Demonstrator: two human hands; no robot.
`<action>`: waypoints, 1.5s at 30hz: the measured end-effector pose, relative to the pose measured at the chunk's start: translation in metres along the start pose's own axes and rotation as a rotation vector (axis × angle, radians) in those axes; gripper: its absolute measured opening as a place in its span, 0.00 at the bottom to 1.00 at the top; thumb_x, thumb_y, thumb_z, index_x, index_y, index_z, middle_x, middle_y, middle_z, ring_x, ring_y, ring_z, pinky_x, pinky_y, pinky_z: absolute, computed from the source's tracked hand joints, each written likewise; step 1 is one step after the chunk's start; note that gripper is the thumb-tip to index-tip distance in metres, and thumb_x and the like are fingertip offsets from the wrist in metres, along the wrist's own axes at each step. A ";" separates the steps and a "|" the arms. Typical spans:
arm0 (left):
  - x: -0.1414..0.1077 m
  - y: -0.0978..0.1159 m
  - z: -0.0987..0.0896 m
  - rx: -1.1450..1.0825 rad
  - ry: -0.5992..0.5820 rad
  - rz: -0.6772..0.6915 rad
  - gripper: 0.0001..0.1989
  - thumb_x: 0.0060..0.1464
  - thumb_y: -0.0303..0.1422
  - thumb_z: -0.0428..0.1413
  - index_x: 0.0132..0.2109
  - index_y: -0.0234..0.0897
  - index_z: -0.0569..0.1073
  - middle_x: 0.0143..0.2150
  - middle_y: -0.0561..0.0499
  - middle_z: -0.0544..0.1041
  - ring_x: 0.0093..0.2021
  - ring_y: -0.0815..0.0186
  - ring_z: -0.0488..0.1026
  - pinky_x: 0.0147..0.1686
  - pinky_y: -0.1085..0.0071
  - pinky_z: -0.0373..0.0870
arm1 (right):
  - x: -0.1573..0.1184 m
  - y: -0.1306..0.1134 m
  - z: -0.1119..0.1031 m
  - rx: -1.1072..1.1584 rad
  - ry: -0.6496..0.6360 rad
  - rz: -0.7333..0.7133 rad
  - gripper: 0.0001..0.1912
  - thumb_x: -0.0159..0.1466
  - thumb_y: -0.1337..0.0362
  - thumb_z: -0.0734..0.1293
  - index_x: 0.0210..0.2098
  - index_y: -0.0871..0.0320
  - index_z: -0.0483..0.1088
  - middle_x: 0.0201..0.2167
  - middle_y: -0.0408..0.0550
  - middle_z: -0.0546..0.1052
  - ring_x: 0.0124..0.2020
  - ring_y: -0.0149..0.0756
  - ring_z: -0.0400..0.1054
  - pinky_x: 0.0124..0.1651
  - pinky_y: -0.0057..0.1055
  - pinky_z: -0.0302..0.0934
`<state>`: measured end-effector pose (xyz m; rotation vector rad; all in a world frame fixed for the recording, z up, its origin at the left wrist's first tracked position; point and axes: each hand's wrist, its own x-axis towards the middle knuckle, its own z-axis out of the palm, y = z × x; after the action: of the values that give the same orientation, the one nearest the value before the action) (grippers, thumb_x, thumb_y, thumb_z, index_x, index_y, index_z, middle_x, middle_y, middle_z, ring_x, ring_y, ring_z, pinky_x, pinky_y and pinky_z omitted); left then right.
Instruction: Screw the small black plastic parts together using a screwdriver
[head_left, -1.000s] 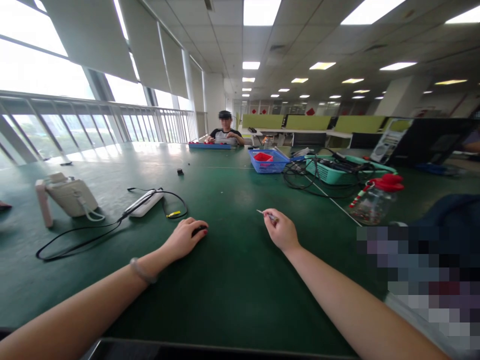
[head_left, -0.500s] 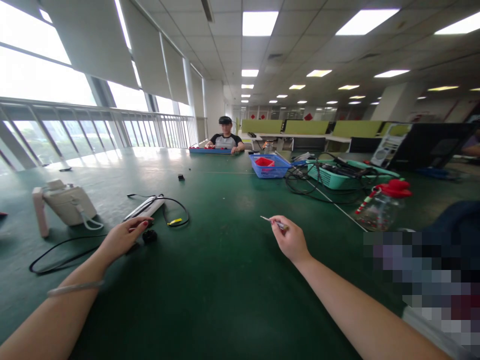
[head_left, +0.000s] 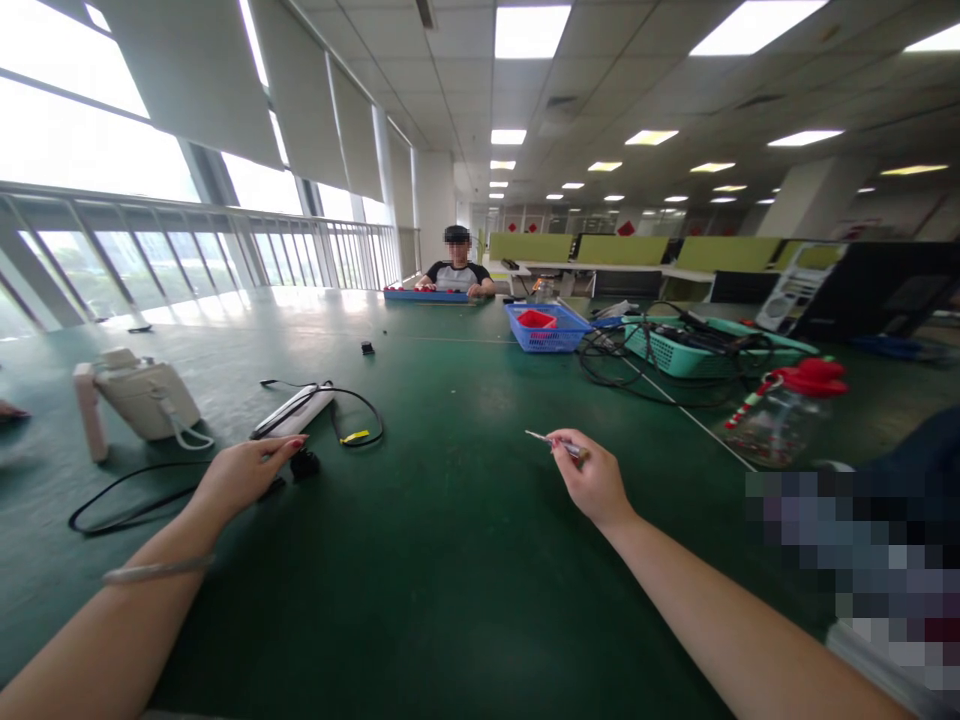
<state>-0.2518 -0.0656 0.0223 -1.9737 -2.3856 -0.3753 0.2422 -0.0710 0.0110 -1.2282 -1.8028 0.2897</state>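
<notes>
My right hand (head_left: 592,480) holds a small screwdriver (head_left: 576,451) above the table, its thin metal shaft pointing left. The fingers wrap round the short handle and partly cover it. On the left, my left hand (head_left: 244,473) is low over the table with thumb and fingers pinched together. Whatever is between those fingertips is too dark and small to make out. Just by them is a small black object (head_left: 304,464). Beyond this hand lies a white power strip (head_left: 296,410) with a black cable (head_left: 381,415) bearing a yellow tag.
A beige device (head_left: 146,395) with a strap stands at left. Blue basket (head_left: 551,340), green basket (head_left: 664,355) with tangled cables and a red-lidded bottle (head_left: 784,425) sit at right. Another person (head_left: 454,270) sits at the far end behind a blue tray (head_left: 427,296).
The view has shifted a little, so most things appear slightly farther right. Both hands keep nearly the same pose. At the left edge, a blurred hand-like shape now shows more.
</notes>
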 end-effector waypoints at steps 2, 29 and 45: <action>-0.001 0.001 -0.001 0.013 0.003 0.003 0.28 0.60 0.52 0.41 0.54 0.44 0.75 0.45 0.44 0.81 0.44 0.51 0.76 0.39 0.66 0.67 | 0.000 0.000 0.000 0.000 0.001 -0.003 0.14 0.67 0.55 0.59 0.40 0.56 0.71 0.26 0.45 0.74 0.22 0.34 0.64 0.23 0.29 0.58; -0.011 -0.053 0.009 -0.329 -0.272 0.211 0.38 0.35 0.38 0.55 0.59 0.37 0.69 0.63 0.46 0.68 0.64 0.50 0.62 0.64 0.56 0.54 | 0.000 0.003 -0.001 -0.019 0.010 -0.007 0.14 0.68 0.55 0.58 0.39 0.55 0.71 0.27 0.45 0.75 0.25 0.36 0.67 0.24 0.30 0.59; 0.004 -0.048 0.014 -0.046 -0.047 0.115 0.27 0.49 0.45 0.50 0.51 0.32 0.70 0.50 0.37 0.76 0.52 0.49 0.72 0.53 0.57 0.65 | 0.000 -0.001 -0.003 -0.032 0.017 -0.005 0.13 0.67 0.56 0.58 0.39 0.55 0.71 0.26 0.44 0.74 0.24 0.34 0.66 0.25 0.29 0.59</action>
<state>-0.2976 -0.0675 0.0010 -2.1504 -2.2961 -0.3872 0.2437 -0.0725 0.0133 -1.2444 -1.8016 0.2475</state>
